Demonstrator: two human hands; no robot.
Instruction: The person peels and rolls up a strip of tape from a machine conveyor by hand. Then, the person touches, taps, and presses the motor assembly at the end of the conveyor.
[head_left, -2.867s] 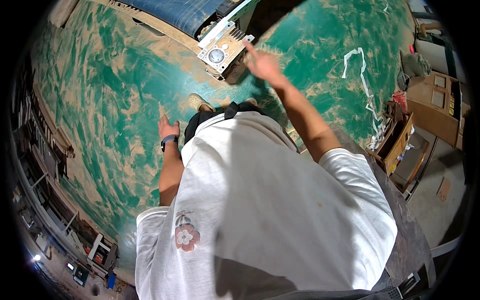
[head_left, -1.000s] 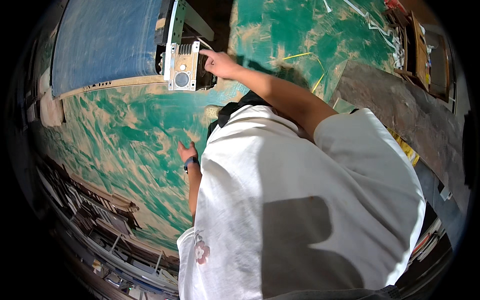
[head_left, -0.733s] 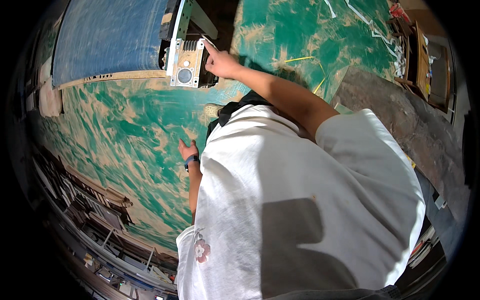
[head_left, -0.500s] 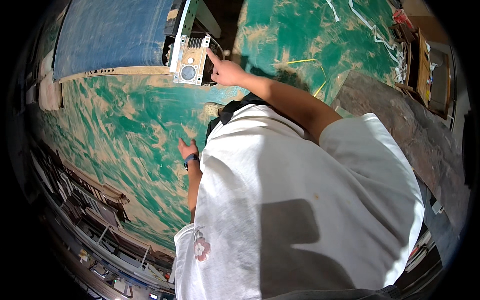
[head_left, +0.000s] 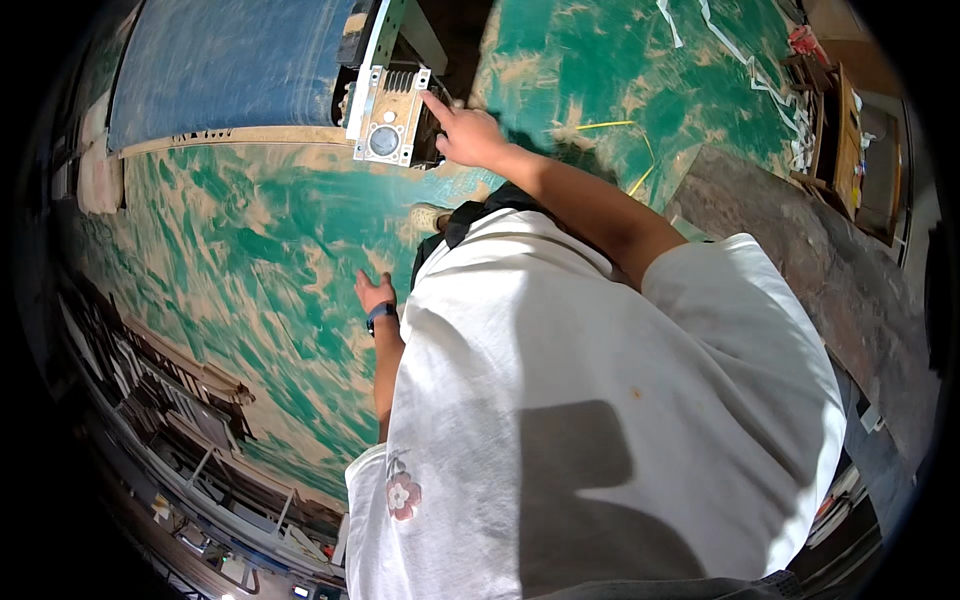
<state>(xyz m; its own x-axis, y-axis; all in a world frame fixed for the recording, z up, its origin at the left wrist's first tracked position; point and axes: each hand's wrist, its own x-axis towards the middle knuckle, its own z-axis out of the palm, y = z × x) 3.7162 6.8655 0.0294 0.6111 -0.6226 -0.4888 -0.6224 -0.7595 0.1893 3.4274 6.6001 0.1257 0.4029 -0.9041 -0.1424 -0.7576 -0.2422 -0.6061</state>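
My right hand [head_left: 470, 134] reaches forward to a dusty metal housing [head_left: 393, 112] at the corner of a machine. Its index finger is stretched out, with the tip at the housing's upper right corner; I cannot tell whether it touches. The thumb stands apart below it and the other fingers are partly curled, with nothing seen in them. On the housing are a round disc, a small white knob and a row of dark ribs. My left hand [head_left: 374, 293] hangs open at my side with its fingers apart, over the floor, holding nothing. A dark band [head_left: 382, 318] circles its wrist.
A wide blue belt [head_left: 230, 75] runs left of the housing, beside a pale green metal frame [head_left: 385, 35]. Sawdust streaks the green floor [head_left: 240, 240]. Yellow strips [head_left: 605, 125] and white strips lie at right, near a wooden cabinet [head_left: 835, 140]. Stacked frames [head_left: 190, 400] line the left.
The housing and belt sit slightly further right and up in the picture. My right hand has shifted with them, its index finger still at the housing's corner. The left hand is nearly unchanged.
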